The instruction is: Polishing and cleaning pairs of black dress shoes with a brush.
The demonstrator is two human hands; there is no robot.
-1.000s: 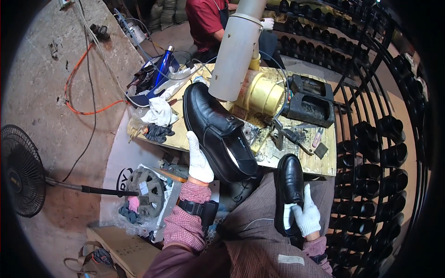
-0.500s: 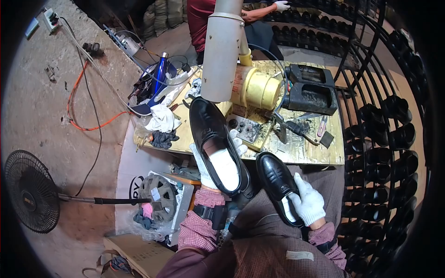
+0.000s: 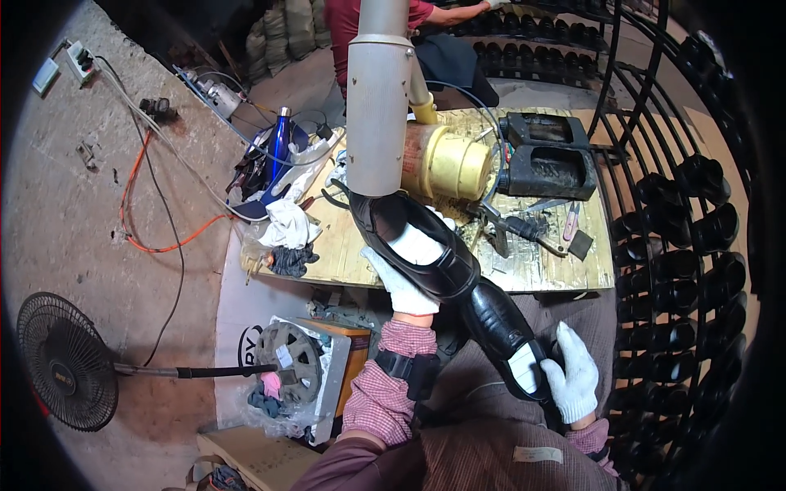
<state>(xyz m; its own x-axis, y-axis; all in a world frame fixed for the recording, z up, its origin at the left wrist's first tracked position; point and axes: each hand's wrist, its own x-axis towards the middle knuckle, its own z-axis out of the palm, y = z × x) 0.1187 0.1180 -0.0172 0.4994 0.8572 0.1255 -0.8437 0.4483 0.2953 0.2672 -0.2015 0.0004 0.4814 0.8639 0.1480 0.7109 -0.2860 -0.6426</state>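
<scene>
Black glossy shoe [image 3: 417, 245] raised over the surface [image 3: 532, 270] in gloved left hand [image 3: 399, 282], fingers closed around it; second shoe [image 3: 499, 327] gripped on lap by right hand [image 3: 571, 374]; polishing seemingly unfinished.

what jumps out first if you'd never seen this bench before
Two glossy black shoes at centre: the left hand, in a white glove, lifts the upper shoe by the grey pipe, while the gloved right hand grips the lower shoe over the lap. Behind them a yellow drum-shaped machine sits on the littered wooden bench. At right, a curved black rack holds rows of dark shoes.
</scene>
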